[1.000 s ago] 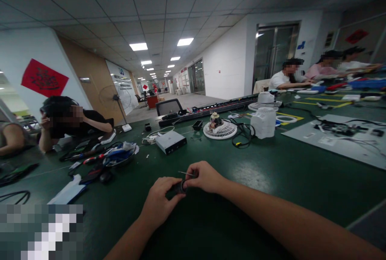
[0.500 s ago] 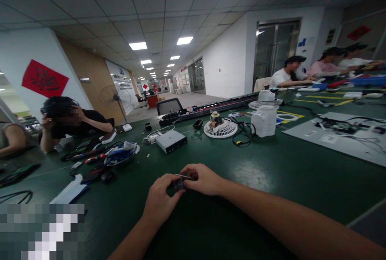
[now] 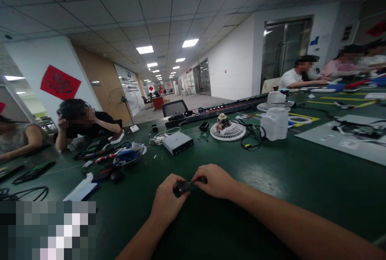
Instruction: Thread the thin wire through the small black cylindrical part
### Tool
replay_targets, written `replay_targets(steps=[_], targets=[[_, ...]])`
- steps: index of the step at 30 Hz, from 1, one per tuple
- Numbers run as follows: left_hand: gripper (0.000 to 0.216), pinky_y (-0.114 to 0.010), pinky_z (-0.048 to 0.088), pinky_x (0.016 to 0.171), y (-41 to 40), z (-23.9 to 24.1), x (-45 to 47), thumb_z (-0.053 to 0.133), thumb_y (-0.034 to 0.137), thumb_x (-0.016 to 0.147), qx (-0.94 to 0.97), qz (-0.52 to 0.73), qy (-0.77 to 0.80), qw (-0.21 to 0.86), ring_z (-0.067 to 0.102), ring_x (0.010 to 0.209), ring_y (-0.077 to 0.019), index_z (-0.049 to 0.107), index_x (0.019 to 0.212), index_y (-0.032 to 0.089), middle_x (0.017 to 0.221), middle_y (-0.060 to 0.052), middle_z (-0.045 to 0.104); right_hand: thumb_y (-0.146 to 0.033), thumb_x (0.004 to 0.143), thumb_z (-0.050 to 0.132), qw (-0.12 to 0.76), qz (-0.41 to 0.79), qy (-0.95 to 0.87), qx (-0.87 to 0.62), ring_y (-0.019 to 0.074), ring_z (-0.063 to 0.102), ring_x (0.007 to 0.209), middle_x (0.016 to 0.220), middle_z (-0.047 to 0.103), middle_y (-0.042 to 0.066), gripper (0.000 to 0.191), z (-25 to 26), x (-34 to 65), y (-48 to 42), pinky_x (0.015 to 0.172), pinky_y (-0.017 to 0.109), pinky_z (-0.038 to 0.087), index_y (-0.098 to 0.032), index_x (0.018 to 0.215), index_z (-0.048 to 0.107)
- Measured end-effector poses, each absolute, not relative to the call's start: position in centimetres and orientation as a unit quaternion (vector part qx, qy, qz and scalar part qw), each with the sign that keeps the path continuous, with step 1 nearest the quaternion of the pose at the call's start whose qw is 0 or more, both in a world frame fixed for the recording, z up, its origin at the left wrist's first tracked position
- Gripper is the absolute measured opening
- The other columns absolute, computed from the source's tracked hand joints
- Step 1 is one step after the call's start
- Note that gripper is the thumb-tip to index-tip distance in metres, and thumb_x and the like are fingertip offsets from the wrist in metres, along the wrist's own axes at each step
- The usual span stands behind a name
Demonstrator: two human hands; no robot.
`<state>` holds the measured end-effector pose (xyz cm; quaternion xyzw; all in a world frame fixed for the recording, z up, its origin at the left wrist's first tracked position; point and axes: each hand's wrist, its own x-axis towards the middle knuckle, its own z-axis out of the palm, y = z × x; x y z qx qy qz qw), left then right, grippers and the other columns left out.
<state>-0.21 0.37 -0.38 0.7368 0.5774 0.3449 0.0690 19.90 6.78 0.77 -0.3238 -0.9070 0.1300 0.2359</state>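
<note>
Left hand (image 3: 169, 197) pinches small dark part (image 3: 182, 188) over the table (image 3: 223, 157), axis roughly left-right, right end facing right hand (image 3: 215, 181), which grips slim tool (image 3: 204, 180). Tip contact: too small to tell.

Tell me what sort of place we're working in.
Probably an office space used as an electronics teardown workshop: a long green-topped table bears what looks like an optical disc drive and a white round grille with exposed innards, under a panelled office ceiling.
</note>
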Motion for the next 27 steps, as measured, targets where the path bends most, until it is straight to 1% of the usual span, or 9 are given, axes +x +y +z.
replay_targets(steps=[4, 7, 10, 13, 16, 19, 22, 25, 27], targets=[[0.017, -0.031, 0.049, 0.071, 0.4, -0.4, -0.1, 0.065, 0.019, 0.073, 0.733, 0.354, 0.577, 0.067, 0.063, 0.081, -0.0193, 0.065, 0.09, 0.022, 0.091, -0.002, 0.067, -0.024, 0.079, 0.059, 0.2, 0.127, -0.918, -0.317, 0.0187, 0.064, 0.081, 0.087, 0.073, 0.002, 0.02, 0.9, 19.9, 6.6, 0.071, 0.027, 0.043, -0.024, 0.091, 0.075], [0.017, -0.03, 0.049, 0.072, 0.2, -0.2, -0.1, 0.064, 0.017, 0.074, 0.738, 0.349, 0.573, 0.071, 0.064, 0.081, -0.019, 0.065, 0.09, 0.022, 0.09, -0.001, 0.067, -0.027, 0.079, 0.059, 0.199, 0.13, -0.916, -0.323, 0.0179, 0.064, 0.078, 0.086, 0.073, 0.001, 0.018, 1.3, 19.9, 6.2, 0.067, 0.026, 0.042, -0.025, 0.091, 0.073], [0.018, -0.031, 0.049, 0.072, 0.2, -0.2, -0.2, 0.065, 0.022, 0.075, 0.726, 0.348, 0.589, 0.064, 0.064, 0.082, -0.0195, 0.065, 0.093, 0.023, 0.092, -0.001, 0.067, -0.033, 0.081, 0.057, 0.19, 0.106, -0.889, -0.403, 0.0183, 0.063, 0.071, 0.08, 0.072, 0.002, 0.019, 1.6, 19.7, 5.8, 0.061, 0.027, 0.04, -0.024, 0.089, 0.072], [0.021, -0.032, 0.049, 0.074, 0.4, -0.3, -0.3, 0.066, 0.023, 0.074, 0.71, 0.34, 0.614, 0.062, 0.064, 0.083, -0.0203, 0.065, 0.095, 0.022, 0.093, -0.002, 0.068, -0.044, 0.083, 0.056, 0.18, 0.094, -0.86, -0.468, 0.0195, 0.063, 0.069, 0.077, 0.071, 0.004, 0.026, 1.6, 19.4, 5.7, 0.057, 0.028, 0.037, -0.024, 0.087, 0.072], [0.021, -0.033, 0.048, 0.074, 0.5, -0.3, -0.5, 0.067, 0.024, 0.073, 0.694, 0.322, 0.641, 0.063, 0.064, 0.085, -0.0215, 0.066, 0.094, 0.022, 0.093, -0.003, 0.068, -0.054, 0.076, 0.064, 0.186, 0.141, -0.868, -0.437, 0.0183, 0.063, 0.07, 0.079, 0.071, 0.001, 0.032, 1.3, 19.2, 5.8, 0.055, 0.027, 0.037, -0.027, 0.09, 0.072], [0.021, -0.033, 0.047, 0.074, 0.5, -0.2, -0.6, 0.066, 0.025, 0.074, 0.687, 0.314, 0.651, 0.072, 0.063, 0.087, -0.0219, 0.066, 0.095, 0.023, 0.095, -0.002, 0.069, -0.05, 0.067, 0.073, 0.161, 0.178, -0.883, -0.404, 0.0178, 0.064, 0.073, 0.083, 0.072, 0.0, 0.031, 0.9, 19.1, 5.9, 0.057, 0.025, 0.039, -0.027, 0.087, 0.073], [0.02, -0.033, 0.047, 0.075, 0.4, -0.2, -0.5, 0.066, 0.025, 0.074, 0.691, 0.312, 0.648, 0.081, 0.063, 0.088, -0.0219, 0.066, 0.094, 0.024, 0.095, -0.002, 0.069, -0.039, 0.073, 0.068, 0.145, 0.174, -0.88, -0.418, 0.0185, 0.065, 0.075, 0.085, 0.073, 0.001, 0.02, 0.7, 19.1, 6.0, 0.06, 0.026, 0.042, -0.027, 0.087, 0.075], [0.021, -0.033, 0.047, 0.076, 0.4, -0.3, -0.4, 0.067, 0.027, 0.073, 0.69, 0.309, 0.648, 0.091, 0.064, 0.088, -0.022, 0.066, 0.094, 0.024, 0.095, -0.002, 0.069, -0.036, 0.082, 0.059, 0.175, 0.162, -0.872, -0.429, 0.0197, 0.066, 0.079, 0.091, 0.074, 0.004, 0.023, 1.0, 19.4, 6.3, 0.064, 0.027, 0.044, -0.025, 0.094, 0.075], [0.022, -0.033, 0.048, 0.076, 0.3, -0.3, -0.3, 0.067, 0.028, 0.073, 0.693, 0.307, 0.645, 0.101, 0.064, 0.088, -0.0217, 0.067, 0.095, 0.024, 0.095, -0.002, 0.07, -0.037, 0.087, 0.054, 0.21, 0.189, -0.869, -0.406, 0.0187, 0.066, 0.08, 0.092, 0.074, 0.004, 0.027, 1.1, 19.6, 6.5, 0.065, 0.027, 0.044, -0.023, 0.099, 0.074]])
